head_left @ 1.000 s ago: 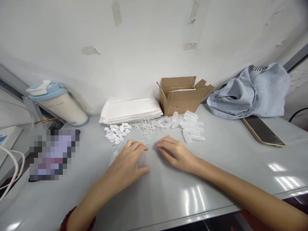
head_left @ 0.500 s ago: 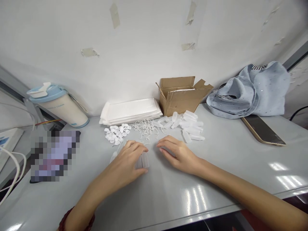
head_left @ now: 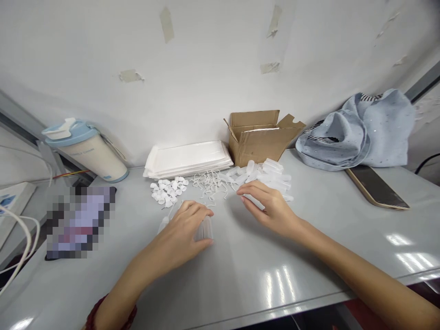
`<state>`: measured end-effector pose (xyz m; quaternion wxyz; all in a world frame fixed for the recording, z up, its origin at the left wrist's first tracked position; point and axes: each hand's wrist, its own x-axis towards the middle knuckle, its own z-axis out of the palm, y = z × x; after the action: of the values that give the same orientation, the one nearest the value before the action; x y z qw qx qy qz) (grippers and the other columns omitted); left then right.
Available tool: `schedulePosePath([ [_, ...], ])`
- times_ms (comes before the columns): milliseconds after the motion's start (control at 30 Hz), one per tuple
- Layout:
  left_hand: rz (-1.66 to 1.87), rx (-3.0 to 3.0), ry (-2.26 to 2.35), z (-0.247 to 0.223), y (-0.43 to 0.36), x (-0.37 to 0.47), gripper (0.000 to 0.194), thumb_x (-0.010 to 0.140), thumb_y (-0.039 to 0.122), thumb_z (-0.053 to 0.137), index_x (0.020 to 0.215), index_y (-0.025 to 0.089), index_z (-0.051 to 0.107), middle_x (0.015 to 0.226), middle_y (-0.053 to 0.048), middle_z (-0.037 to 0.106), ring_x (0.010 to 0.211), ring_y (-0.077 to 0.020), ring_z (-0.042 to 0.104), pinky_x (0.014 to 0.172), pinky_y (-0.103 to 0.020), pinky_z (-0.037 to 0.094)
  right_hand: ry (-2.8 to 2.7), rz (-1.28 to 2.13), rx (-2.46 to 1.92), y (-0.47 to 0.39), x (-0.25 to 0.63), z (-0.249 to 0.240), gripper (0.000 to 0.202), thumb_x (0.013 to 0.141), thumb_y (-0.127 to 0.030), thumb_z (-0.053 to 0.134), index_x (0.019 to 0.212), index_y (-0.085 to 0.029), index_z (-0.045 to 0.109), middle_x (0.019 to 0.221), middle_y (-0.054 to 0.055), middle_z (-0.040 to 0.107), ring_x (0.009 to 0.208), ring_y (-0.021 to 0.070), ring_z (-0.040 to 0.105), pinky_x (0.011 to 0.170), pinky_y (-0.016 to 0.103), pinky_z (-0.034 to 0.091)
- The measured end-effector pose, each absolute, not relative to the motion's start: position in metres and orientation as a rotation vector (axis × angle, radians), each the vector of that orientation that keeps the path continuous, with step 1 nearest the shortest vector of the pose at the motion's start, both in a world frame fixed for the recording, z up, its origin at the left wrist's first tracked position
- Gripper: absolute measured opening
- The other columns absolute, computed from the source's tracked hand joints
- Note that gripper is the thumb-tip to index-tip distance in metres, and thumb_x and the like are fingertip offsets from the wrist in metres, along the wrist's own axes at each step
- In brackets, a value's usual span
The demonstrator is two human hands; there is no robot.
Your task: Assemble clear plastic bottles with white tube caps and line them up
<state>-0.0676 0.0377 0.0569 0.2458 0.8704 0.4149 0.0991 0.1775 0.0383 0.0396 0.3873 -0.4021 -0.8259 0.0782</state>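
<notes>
Grey table [head_left: 240, 275] seen across the view. Pale-blue cloth bag [head_left: 385, 128] slumped at far right, open cardboard box [head_left: 259, 146] set left of it, near the wall; white packets [head_left: 187, 158] stacked beside the box, cream tumbler [head_left: 96, 156] tilted at left. Left hand [head_left: 185, 229] lowered over translucent tubes [head_left: 208, 228] on the table, thumb and fingers parted at their two ends; whether they were clamped could not be told. Right hand [head_left: 275, 208] held with thumb and fingertips slightly apart, near loose tubes [head_left: 273, 172] heaped before the box. White cords [head_left: 209, 182] tangled between loose tubes and small white caps [head_left: 167, 190].
</notes>
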Motion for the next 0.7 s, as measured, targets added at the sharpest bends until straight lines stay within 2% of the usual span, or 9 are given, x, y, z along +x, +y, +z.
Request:
schedulePosePath([
  [133,0.310,2.361,1.108,0.055,0.039,-0.068,0.039,0.080,0.038,0.066,0.114,0.024,0.056,0.117,-0.007,0.059,0.117,-0.0274,0.046,0.095,-0.045,0.045,-2.099,0.096,-1.033,0.039,0.181,0.043,0.018,0.090,-0.011,0.045,0.100,-0.017,0.058,0.093,0.010,0.066,0.088,0.0223,0.062,0.075,0.037,0.051],
  [233,0.389,2.325,1.188,0.053,0.043,-0.065,0.038,0.087,0.047,0.054,0.117,0.023,0.055,0.122,-0.007,0.056,0.119,-0.0273,0.044,0.098,-0.046,0.043,-2.122,-0.002,-1.104,0.040,0.185,0.046,0.015,0.090,-0.013,0.044,0.092,-0.017,0.058,0.086,0.009,0.066,0.080,0.0212,0.062,0.073,0.035,0.048],
  [333,0.491,2.339,1.250,0.049,0.048,-0.063,0.031,0.096,0.036,0.036,0.113,0.021,0.057,0.122,-0.007,0.056,0.123,-0.0257,0.042,0.101,-0.046,0.041,-2.239,-0.112,-1.290,0.041,0.191,0.052,0.020,0.090,-0.018,0.043,0.074,-0.017,0.055,0.068,0.006,0.062,0.061,0.0179,0.056,0.062,0.031,0.042],
  [400,0.502,2.371,1.251,0.045,0.050,-0.062,0.032,0.097,0.029,0.031,0.113,0.020,0.057,0.125,-0.007,0.055,0.126,-0.0252,0.039,0.104,-0.046,0.039,-2.309,-0.154,-1.458,0.041,0.196,0.055,0.023,0.089,-0.020,0.043,0.068,-0.017,0.052,0.060,0.004,0.058,0.052,0.0155,0.050,0.052,0.028,0.034],
  [500,0.449,2.421,1.234,0.040,0.051,-0.063,0.034,0.095,0.024,0.032,0.120,0.020,0.055,0.132,-0.007,0.053,0.134,-0.0269,0.032,0.108,-0.050,0.035,-2.345,-0.176,-1.665,0.044,0.202,0.059,0.025,0.087,-0.019,0.042,0.063,-0.018,0.050,0.059,0.003,0.057,0.047,0.0129,0.044,0.047,0.027,0.022],
  [700,0.367,2.509,1.214,0.040,0.046,-0.061,0.038,0.094,0.022,0.034,0.126,0.018,0.054,0.141,-0.007,0.047,0.140,-0.0295,0.023,0.110,-0.054,0.032,-2.195,-0.260,-1.710,0.047,0.213,0.063,0.023,0.085,-0.021,0.042,0.063,-0.018,0.050,0.056,0.002,0.055,0.047,0.0121,0.042,0.047,0.026,0.021],
])
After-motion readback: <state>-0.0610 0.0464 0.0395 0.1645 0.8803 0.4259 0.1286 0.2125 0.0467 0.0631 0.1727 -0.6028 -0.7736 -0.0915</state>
